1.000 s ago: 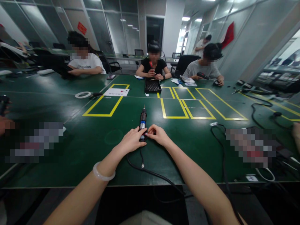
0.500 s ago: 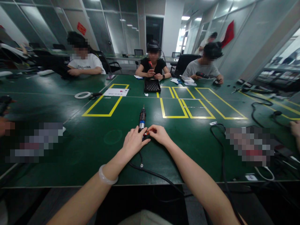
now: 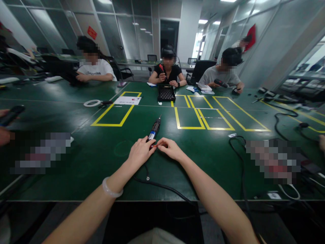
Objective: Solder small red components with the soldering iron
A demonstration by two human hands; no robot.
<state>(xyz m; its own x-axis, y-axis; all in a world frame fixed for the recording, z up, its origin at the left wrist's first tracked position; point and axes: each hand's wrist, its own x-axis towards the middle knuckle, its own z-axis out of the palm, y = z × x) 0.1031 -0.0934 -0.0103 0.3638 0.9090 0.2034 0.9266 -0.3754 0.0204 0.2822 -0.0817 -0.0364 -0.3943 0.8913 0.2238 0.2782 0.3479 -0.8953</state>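
Note:
A corded electric screwdriver (image 3: 155,127) with a dark body and a blue-and-silver band lies low over the green table, its thin bit pointing away and slightly right. My left hand (image 3: 139,150) is wrapped over its rear part from the left. Close against that hand, my right hand (image 3: 170,148) has thumb and fingertips pinched at a small orange-red piece (image 3: 154,146) beside the tool. Whether this piece belongs to the screwdriver is hidden by the fingers. A black cord (image 3: 167,188) with a small metal ring terminal (image 3: 148,178) trails below my hands.
Yellow tape outlines (image 3: 190,128) mark the green table (image 3: 203,162). A black tray (image 3: 166,93) stands before the co-worker opposite, beyond a white sheet (image 3: 127,100). Cables (image 3: 241,162) run along the right. Blurred objects lie at both sides, and co-workers sit around.
The screwdriver has turned so its tip points more to the right. Both my hands have shifted slightly left along with it. At far left, another person's hand now shows a dark tool.

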